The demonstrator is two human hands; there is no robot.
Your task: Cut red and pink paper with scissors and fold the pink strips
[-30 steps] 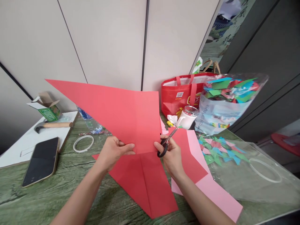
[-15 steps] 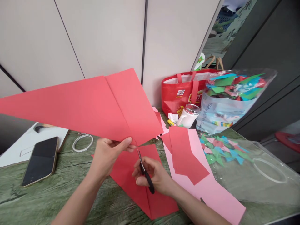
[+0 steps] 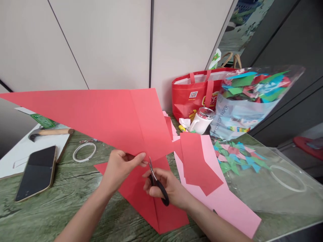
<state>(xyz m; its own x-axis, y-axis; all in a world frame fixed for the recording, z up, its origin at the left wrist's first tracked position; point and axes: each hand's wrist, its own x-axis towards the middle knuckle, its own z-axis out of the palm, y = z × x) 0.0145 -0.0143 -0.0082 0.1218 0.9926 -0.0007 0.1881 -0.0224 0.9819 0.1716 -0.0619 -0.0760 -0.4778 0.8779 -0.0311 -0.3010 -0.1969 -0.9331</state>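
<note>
My left hand (image 3: 123, 164) pinches the lower edge of a large sheet of red paper (image 3: 108, 117) between thumb and fingers. The sheet is held up, has a crease across its right part and tapers to a point at the left. My right hand (image 3: 169, 188) is closed around scissors (image 3: 158, 185) with black handles, their tips at the sheet's lower edge beside my left thumb. Beneath both hands a second red paper (image 3: 141, 198) lies on the table, partly hidden. To the right, red pieces (image 3: 195, 161) rest on pink paper (image 3: 242, 211).
A phone (image 3: 37, 173), a hammer (image 3: 55, 131) and a white ring (image 3: 84, 152) lie at left. At the back right stand a red bag (image 3: 183, 101), a white mug (image 3: 201, 122) and a plastic bag of paper scraps (image 3: 242, 116). Cut coloured pieces (image 3: 238, 156) lie before it.
The red sheet has tilted, its right end dropping and its lower edge shifting. The scissors have moved slightly and their blades look a little more apart. The view has turned slightly, uncovering the hammer.
</note>
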